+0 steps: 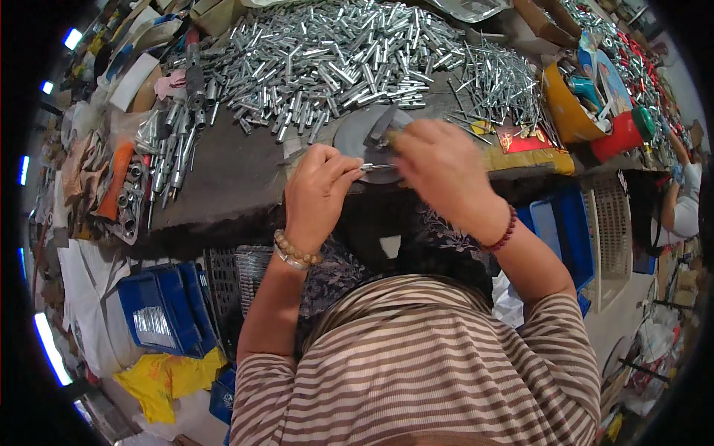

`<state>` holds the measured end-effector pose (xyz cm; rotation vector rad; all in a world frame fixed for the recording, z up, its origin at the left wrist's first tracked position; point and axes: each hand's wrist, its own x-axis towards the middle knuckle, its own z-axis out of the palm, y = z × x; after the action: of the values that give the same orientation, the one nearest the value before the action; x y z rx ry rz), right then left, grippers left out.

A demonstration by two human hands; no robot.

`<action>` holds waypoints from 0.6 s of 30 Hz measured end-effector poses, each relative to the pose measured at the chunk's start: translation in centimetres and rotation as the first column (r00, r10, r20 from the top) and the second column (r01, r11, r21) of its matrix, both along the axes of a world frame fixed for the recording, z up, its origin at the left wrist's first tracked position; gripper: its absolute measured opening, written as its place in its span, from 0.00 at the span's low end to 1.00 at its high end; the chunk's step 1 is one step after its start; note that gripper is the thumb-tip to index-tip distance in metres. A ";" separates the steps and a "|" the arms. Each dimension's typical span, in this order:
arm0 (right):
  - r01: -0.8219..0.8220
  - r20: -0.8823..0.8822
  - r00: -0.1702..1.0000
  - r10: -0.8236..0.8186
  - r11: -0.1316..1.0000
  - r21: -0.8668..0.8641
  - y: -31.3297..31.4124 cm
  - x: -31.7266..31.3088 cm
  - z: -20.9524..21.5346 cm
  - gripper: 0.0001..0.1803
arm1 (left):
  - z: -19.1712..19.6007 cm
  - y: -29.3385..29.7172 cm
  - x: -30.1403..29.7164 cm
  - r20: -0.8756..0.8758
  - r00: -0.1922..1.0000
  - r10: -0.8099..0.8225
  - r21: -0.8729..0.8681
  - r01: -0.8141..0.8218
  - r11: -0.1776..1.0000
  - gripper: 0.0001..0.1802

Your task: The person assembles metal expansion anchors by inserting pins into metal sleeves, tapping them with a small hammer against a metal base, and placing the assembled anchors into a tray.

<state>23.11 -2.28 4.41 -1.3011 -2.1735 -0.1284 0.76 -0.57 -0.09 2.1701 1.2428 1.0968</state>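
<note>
My left hand [316, 189] is closed in a pinch on a thin silvery metal rod [377, 167], which points right over the table's front edge. At the rod's far end is my right hand [446, 171], smeared by motion with its fingertips hidden, so its grip is unclear. Beneath both lies a round grey plate [348, 137]. On the plate, just by the right fingertips, stands a dark, flat metal piece [381, 125]. A large heap of short shiny metal tubes [335, 59] spreads behind the plate.
Thin metal rods [502, 82] lie back right, near a yellow tub [569, 104] and a red jar with a green lid [625, 135]. Sockets and an orange-handled tool [117, 182] crowd the left. Blue bins [160, 308] stand below. Another person [680, 197] is far right.
</note>
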 end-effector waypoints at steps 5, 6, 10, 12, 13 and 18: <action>0.127 -0.013 0.991 -0.132 0.977 -0.172 -0.1 3.3 -1.1 0.14 | -0.1 0.1 0.3 0.031 0.999 -0.009 -0.016 0.009 1.000 0.07; 0.104 -0.146 0.979 -0.144 0.962 -0.253 -0.1 3.3 -1.1 0.13 | -0.1 0.2 0.2 0.029 1.000 -0.004 -0.016 0.004 1.000 0.07; -0.009 -0.370 0.924 -0.100 0.960 -0.281 -2.7 3.1 -0.3 0.14 | -0.1 0.3 0.1 0.020 0.999 -0.031 -0.010 0.031 0.999 0.07; -0.020 -0.205 0.978 -0.020 0.981 -0.194 -3.8 2.9 -0.6 0.19 | -0.3 0.5 0.0 0.007 0.999 -0.043 0.006 0.043 0.999 0.08; -0.020 -0.206 0.978 -0.021 0.981 -0.194 -4.3 2.6 -0.4 0.19 | -0.7 0.6 -0.1 0.014 0.999 -0.048 0.032 0.048 0.998 0.08; -0.086 -0.202 0.978 0.042 0.973 -0.213 -4.8 2.2 -1.3 0.18 | -0.1 0.5 -0.2 -0.006 0.998 -0.056 0.033 0.056 0.998 0.09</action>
<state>25.28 -7.10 3.07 -1.3005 -2.1007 0.2646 0.59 -0.07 -0.23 2.2199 1.1662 1.0969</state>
